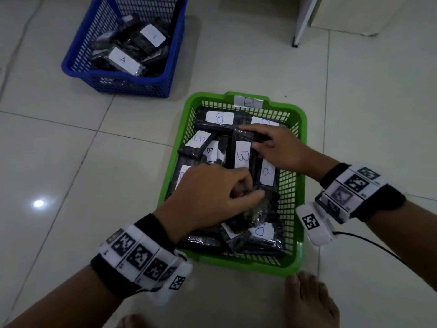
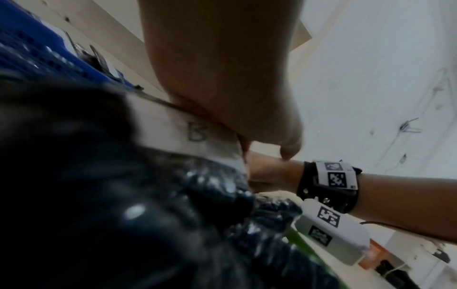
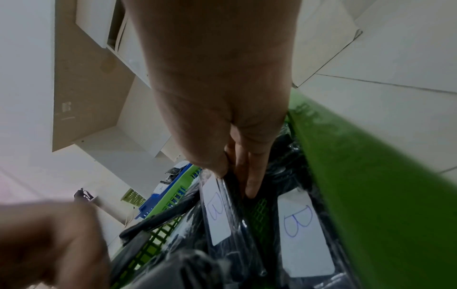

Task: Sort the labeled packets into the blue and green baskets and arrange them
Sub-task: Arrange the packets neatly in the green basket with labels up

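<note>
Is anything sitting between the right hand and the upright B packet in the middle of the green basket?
Nothing visible. The right hand already touches the upright B packet in the green basket, fingers along its right edge. The left hand grips a different black packet nearer the front.

Glossy pale tiled floor [image 1: 354, 114], white furniture leg [image 1: 303, 22], light glare [image 1: 39, 203]

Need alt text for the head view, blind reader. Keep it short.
Both hands reach into a green basket on a tiled floor, full of black packets labelled B: the left hand grips a black packet near its front, the right hand pinches one further back. A blue basket with packets, one labelled A, sits behind to the left.
</note>
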Available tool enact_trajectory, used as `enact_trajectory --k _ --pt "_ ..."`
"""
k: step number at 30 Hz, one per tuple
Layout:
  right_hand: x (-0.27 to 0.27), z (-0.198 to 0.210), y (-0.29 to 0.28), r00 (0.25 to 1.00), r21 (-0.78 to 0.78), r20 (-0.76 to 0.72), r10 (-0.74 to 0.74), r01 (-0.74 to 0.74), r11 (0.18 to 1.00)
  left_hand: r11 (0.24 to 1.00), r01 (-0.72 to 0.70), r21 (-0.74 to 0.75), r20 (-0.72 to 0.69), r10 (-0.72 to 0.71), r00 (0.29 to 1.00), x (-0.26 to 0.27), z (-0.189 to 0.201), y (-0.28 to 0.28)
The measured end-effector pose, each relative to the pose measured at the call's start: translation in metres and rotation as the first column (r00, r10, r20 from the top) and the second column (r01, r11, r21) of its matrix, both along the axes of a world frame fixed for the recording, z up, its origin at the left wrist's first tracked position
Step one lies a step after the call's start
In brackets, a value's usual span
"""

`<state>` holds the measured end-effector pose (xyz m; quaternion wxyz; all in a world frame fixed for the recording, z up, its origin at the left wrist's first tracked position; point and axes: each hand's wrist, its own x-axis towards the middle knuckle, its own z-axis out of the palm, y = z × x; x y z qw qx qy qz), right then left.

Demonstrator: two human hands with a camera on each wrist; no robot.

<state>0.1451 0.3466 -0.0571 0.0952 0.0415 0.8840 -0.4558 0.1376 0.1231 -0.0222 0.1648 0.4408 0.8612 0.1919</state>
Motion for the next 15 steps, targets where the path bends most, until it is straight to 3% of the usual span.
enact_trajectory --k 3,7,9,12,15 --pt "-0.003 -0.002 0.006 0.999 -0.006 0.019 0.028 -0.027 1.0 0.991 0.023 -0.133 0.022 -0.02 1.0 -0.003 -0.003 0.018" --pt "-0.003 -0.006 0.01 0.998 -0.037 0.054 0.025 -0.023 0.999 0.898 0.197 -0.395 0.155 -0.146 0.977 0.001 -0.006 0.036" --pt "-0.002 -0.005 0.011 0.998 -0.043 0.061 0.019 -0.017 0.999 0.846 0.265 -0.464 0.205 -0.188 0.961 0.007 -0.007 0.044" --pt "-0.004 -0.006 0.012 0.997 -0.064 0.077 0.029 -0.024 0.998 0.765 0.325 -0.556 0.162 -0.284 0.945 0.015 -0.006 0.052" --pt "-0.005 -0.009 0.013 0.996 -0.078 0.071 0.044 -0.039 0.996 0.774 0.316 -0.549 0.134 -0.291 0.947 0.02 -0.006 0.059"
